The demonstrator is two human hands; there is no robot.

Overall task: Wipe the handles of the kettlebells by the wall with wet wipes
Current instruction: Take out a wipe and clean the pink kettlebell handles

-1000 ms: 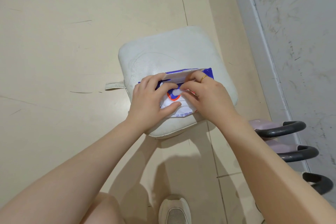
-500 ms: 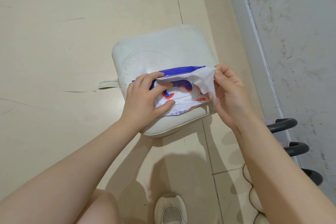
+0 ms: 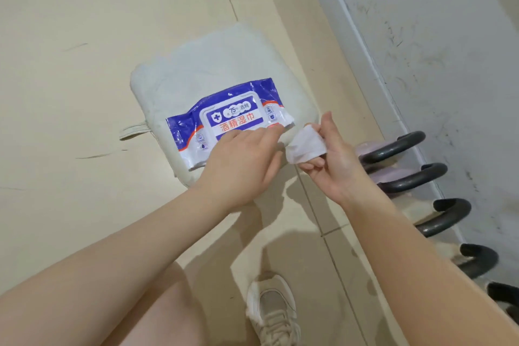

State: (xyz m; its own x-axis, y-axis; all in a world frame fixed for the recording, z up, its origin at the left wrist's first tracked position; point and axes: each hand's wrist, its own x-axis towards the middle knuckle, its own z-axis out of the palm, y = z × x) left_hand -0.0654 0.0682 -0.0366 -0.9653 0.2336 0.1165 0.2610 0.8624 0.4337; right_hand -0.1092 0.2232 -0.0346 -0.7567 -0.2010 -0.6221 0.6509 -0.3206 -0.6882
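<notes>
Right hand [image 3: 331,157] pinches a folded wet wipe [image 3: 306,146] at frame center; left hand [image 3: 244,157], fingers relaxed, rests on the wipes pack [image 3: 224,118] on a cushion [image 3: 213,73]. Kettlebell handles [image 3: 393,146] line the right edge by the wall [image 3: 449,36], none wiped yet, apparently.

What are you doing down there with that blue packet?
A person is getting ready to clean some kettlebells. The right hand pinches a white wet wipe clear of the packet. The left hand rests on the blue and white wipes packet, its fingers on the closed lid. The packet lies on a white cushion on the floor. The kettlebells stand in a row along the wall, and the wipe has not touched any of their black handles yet.
</notes>
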